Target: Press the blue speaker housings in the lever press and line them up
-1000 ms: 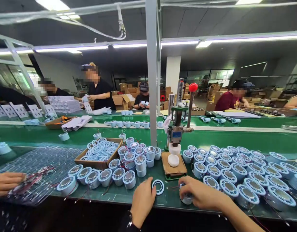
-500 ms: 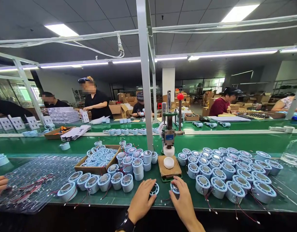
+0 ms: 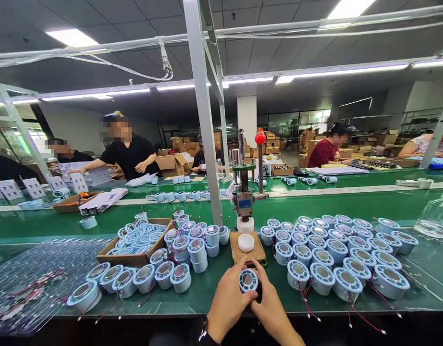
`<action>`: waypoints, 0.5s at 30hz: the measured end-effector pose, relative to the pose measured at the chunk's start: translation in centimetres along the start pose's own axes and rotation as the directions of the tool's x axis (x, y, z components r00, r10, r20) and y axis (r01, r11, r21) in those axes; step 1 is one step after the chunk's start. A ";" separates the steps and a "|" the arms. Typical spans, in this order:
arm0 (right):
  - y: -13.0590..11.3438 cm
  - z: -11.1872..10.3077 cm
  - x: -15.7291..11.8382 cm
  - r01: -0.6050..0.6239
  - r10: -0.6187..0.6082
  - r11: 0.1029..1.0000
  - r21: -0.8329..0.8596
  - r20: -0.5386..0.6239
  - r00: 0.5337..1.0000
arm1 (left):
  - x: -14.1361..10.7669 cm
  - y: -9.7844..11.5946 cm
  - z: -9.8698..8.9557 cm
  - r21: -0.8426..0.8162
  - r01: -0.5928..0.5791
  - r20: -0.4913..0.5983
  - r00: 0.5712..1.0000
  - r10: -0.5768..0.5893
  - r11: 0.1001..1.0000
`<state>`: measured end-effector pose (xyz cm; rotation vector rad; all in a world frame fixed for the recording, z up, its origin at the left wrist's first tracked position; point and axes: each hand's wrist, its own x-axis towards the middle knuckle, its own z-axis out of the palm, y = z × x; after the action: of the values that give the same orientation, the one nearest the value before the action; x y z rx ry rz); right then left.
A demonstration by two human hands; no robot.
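Note:
Just in front of the press, my left hand (image 3: 228,298) and my right hand (image 3: 270,302) meet with curled fingers around a small round light-blue housing (image 3: 248,280). Its slotted ring face with a silvery centre is turned up towards me. A dark part shows between the housing and my right fingers, too shaded to make out. The hand press (image 3: 245,204) has a red-knobbed lever (image 3: 260,139), a white upper pad and a white round seat (image 3: 246,242) on a brown base. Nothing lies on that seat.
Rows of similar light-blue housings (image 3: 321,272) with red wires stand to the right, others (image 3: 180,278) to the left. A cardboard box (image 3: 135,259) holds light-blue rings. Bubble wrap (image 3: 34,283) lies far left, a clear bottle (image 3: 436,218) far right. Several people work across the bench.
My hands have come together around one housing; before, they were apart, each at a separate round part on the bench. Across the bench, a standing person has reached out to the left.

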<state>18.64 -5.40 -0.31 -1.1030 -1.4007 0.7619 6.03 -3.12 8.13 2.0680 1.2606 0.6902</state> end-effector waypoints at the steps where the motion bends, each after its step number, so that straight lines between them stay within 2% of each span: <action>1: 0.1 -0.1 0.0 -0.014 0.014 1.000 0.003 0.010 1.000 | 0.0 0.0 0.0 -0.012 0.023 -0.007 1.000 -0.023 1.000; 4: 0.3 -0.6 0.1 -0.022 0.024 0.999 -0.043 0.051 0.998 | -0.2 0.2 0.0 -0.080 0.093 -0.038 0.995 -0.096 0.992; 8: 1.0 -0.9 0.2 -0.030 0.042 0.994 -0.102 0.120 0.992 | -0.3 0.1 0.0 -0.153 0.120 -0.021 0.992 -0.125 0.981; 12: 1.9 -1.4 -0.3 0.000 0.044 0.980 -0.197 0.219 0.975 | -0.2 -2.4 1.8 -0.155 0.130 -0.001 0.991 -0.132 0.979; 14: 0.6 -2.8 0.2 0.018 0.080 0.948 -0.319 0.293 0.953 | -0.3 -3.7 3.0 -0.193 0.078 -0.028 0.996 -0.085 0.978; 15: -1.0 -3.9 1.0 0.054 0.078 0.921 -0.386 0.318 0.945 | -0.2 -4.2 3.3 -0.215 0.065 -0.039 0.996 -0.076 0.974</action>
<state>22.32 -5.34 1.54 -1.3342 -1.8907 0.7142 5.80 -2.61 2.80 1.8336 1.2223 0.8095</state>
